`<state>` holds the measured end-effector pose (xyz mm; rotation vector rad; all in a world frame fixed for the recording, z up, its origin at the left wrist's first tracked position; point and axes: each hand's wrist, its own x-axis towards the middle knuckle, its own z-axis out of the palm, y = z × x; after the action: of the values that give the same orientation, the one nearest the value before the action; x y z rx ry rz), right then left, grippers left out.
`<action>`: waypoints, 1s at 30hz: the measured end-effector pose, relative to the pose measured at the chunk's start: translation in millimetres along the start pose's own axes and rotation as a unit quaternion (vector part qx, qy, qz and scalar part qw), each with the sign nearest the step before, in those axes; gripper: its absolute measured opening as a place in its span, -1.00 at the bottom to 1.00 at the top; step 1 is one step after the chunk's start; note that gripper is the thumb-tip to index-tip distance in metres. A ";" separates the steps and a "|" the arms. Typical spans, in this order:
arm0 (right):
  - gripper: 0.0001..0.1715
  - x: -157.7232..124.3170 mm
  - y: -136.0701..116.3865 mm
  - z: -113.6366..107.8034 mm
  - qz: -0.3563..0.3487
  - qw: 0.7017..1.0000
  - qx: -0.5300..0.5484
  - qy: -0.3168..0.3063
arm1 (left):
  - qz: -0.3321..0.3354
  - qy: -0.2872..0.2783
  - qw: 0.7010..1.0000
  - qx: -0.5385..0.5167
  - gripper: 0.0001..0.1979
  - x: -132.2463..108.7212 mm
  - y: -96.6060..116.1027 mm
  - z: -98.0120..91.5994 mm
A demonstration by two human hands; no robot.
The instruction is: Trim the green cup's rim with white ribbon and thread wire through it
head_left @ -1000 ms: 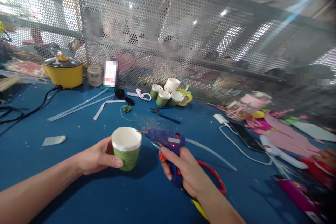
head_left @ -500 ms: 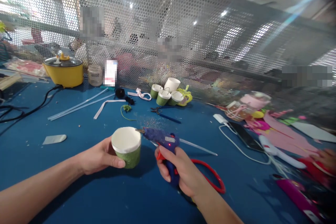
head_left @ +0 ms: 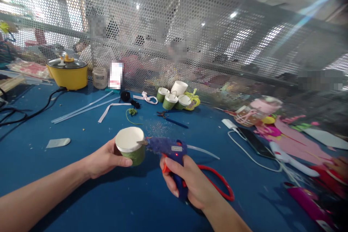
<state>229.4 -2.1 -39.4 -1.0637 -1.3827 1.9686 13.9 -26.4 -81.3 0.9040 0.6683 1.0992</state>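
My left hand (head_left: 108, 159) grips a small paper cup (head_left: 136, 156) from its left side, thumb across the front. The cup is white inside with a white rim band, and green covering wraps its lower wall. A blue hot glue gun (head_left: 165, 145) is in my right hand (head_left: 187, 179), whose fingers curl round the handle near the orange trigger. Its metal nozzle meets the cup's right rim in view; whether it touches cannot be told. A clear glue stick (head_left: 205, 150) sticks out from the gun's back, and a small red light glows on its side.
Several green-wrapped cups (head_left: 170, 101) stand by the perforated metal screen (head_left: 152, 50). Pliers (head_left: 174, 119) lie before them. Left are a yellow electric pot (head_left: 67, 76), a glass jar (head_left: 100, 78) and glue sticks (head_left: 81, 108). A phone (head_left: 255, 141) with white cable lies right, near another person's hand (head_left: 339, 166).
The cup has risen slightly and tipped a little. The glue gun's nozzle has dropped from rim height to just below the cup's right rim. Both hands keep their grips.
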 end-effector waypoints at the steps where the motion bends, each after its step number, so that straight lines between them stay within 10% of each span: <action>1: -0.65 0.7 -0.5 -0.8 -0.009 1.000 0.006 0.011 | -0.002 0.003 1.000 0.004 -0.35 -0.4 0.0 0.3; 17: -0.63 -4.4 -7.7 -3.4 -0.046 0.992 -0.097 0.063 | 0.037 0.002 0.983 0.177 -0.32 -0.8 3.7 -1.1; 25: -0.63 -6.1 -8.4 -4.3 -0.062 0.991 -0.095 0.068 | 0.111 0.006 0.868 0.484 -0.34 -10.7 12.0 9.3; 30: -0.62 -6.2 -4.3 -2.3 -0.019 0.996 -0.076 0.028 | 0.122 0.012 0.860 0.496 -0.35 -8.9 8.8 10.0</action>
<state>234.7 -4.0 -33.8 -1.1435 -1.5314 1.8154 15.2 -35.9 -68.5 1.9004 1.2033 0.9557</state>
